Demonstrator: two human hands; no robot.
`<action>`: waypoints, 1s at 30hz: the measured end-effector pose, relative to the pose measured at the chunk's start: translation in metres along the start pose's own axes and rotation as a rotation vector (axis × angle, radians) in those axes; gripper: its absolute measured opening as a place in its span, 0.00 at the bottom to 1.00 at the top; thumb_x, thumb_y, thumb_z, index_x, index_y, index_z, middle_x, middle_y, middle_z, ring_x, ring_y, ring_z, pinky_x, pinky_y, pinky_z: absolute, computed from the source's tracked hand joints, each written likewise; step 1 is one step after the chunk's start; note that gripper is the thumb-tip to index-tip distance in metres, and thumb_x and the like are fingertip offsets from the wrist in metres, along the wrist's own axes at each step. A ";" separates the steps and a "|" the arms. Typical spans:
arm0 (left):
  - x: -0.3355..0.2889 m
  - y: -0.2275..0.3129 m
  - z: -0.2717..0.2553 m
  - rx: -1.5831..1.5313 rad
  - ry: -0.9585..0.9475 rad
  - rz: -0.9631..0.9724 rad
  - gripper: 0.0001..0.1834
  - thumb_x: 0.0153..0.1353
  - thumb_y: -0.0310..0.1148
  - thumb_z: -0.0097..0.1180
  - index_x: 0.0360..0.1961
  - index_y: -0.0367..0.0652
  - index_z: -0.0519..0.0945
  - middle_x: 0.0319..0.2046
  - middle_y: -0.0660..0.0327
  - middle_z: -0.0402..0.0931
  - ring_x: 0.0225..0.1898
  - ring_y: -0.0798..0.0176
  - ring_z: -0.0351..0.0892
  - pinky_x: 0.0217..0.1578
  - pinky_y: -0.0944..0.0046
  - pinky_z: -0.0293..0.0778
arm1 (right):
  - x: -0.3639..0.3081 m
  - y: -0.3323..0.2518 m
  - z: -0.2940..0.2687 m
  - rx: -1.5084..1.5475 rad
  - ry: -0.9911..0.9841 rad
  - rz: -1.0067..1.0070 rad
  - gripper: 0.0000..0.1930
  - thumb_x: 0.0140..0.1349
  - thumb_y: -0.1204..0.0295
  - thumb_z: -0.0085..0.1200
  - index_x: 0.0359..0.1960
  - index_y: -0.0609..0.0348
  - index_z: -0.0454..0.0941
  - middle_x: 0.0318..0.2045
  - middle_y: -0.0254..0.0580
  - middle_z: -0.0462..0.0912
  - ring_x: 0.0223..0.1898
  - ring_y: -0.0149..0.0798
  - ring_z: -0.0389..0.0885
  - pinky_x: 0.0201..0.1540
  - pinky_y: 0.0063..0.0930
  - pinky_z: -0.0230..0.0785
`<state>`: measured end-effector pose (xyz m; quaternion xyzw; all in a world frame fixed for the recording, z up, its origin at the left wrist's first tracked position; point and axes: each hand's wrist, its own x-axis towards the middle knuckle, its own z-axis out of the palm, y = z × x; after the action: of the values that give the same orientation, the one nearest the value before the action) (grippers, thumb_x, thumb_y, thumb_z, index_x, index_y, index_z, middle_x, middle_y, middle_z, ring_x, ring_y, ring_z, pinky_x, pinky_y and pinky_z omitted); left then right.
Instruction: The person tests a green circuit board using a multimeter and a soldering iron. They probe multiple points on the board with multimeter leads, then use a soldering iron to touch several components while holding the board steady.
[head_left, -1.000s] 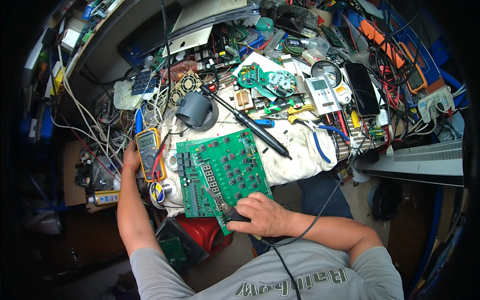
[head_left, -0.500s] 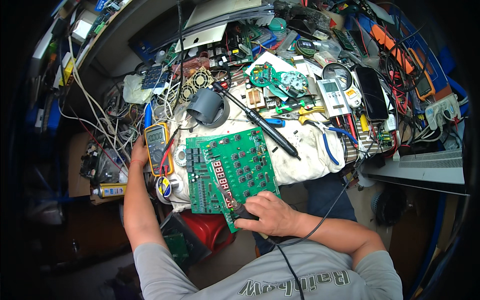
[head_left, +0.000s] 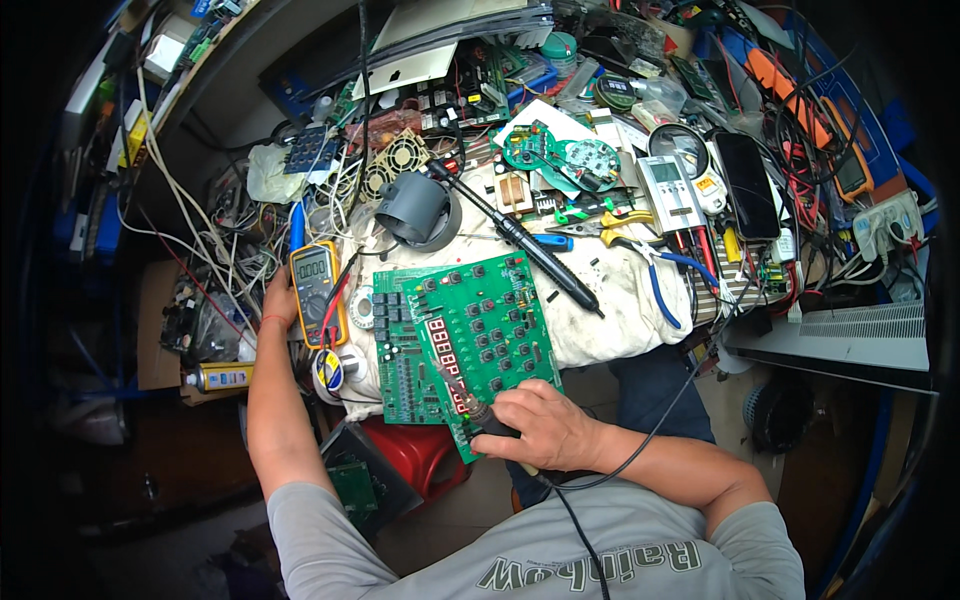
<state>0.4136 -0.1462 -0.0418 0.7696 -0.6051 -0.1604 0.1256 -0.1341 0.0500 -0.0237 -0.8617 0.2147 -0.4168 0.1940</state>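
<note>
My right hand (head_left: 545, 425) is closed round a soldering iron (head_left: 487, 415), its metal end angled up over the red digit display (head_left: 441, 350). That display sits on a green circuit board (head_left: 505, 335) with rows of black buttons. The hand rests at the board's near edge. A second green board (head_left: 402, 372), with black relays, lies partly under its left side. My left hand (head_left: 279, 303) is at the left edge of a yellow-rimmed multimeter (head_left: 316, 292), which has red and black leads plugged in. Its fingers are mostly hidden by the meter and loose wires.
A grey cylindrical holder (head_left: 412, 212) stands beyond the boards, beside a long black pen-shaped tool (head_left: 540, 262). Blue-and-yellow pliers (head_left: 655, 275) lie to the right. Tangled cables (head_left: 205, 235) crowd the left. A red stool (head_left: 425, 455) is below the bench edge.
The view has shifted very slightly. Both hands, the soldering iron and the boards keep nearly the same positions.
</note>
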 end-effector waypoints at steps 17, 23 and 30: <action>0.006 -0.014 0.004 -0.029 0.027 0.072 0.28 0.66 0.28 0.65 0.67 0.37 0.78 0.58 0.46 0.86 0.60 0.53 0.86 0.61 0.60 0.76 | -0.001 0.001 0.003 0.000 0.048 -0.002 0.17 0.65 0.70 0.57 0.56 0.40 0.81 0.43 0.38 0.77 0.54 0.43 0.79 0.59 0.40 0.70; 0.007 -0.016 0.003 -0.083 0.004 0.070 0.28 0.65 0.29 0.66 0.67 0.37 0.78 0.58 0.48 0.86 0.60 0.54 0.86 0.61 0.59 0.76 | -0.002 0.001 0.003 -0.007 0.048 -0.003 0.17 0.65 0.70 0.57 0.55 0.40 0.80 0.43 0.38 0.77 0.53 0.43 0.79 0.59 0.40 0.69; -0.001 0.004 0.000 -0.016 0.009 0.014 0.30 0.65 0.36 0.69 0.66 0.36 0.78 0.59 0.46 0.86 0.61 0.53 0.85 0.61 0.59 0.76 | -0.002 0.001 0.003 0.006 -0.015 0.014 0.18 0.65 0.70 0.56 0.56 0.38 0.80 0.44 0.36 0.77 0.53 0.42 0.79 0.56 0.39 0.68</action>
<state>0.4103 -0.1457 -0.0398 0.7650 -0.6086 -0.1610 0.1355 -0.1333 0.0510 -0.0267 -0.8627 0.2180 -0.4095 0.2014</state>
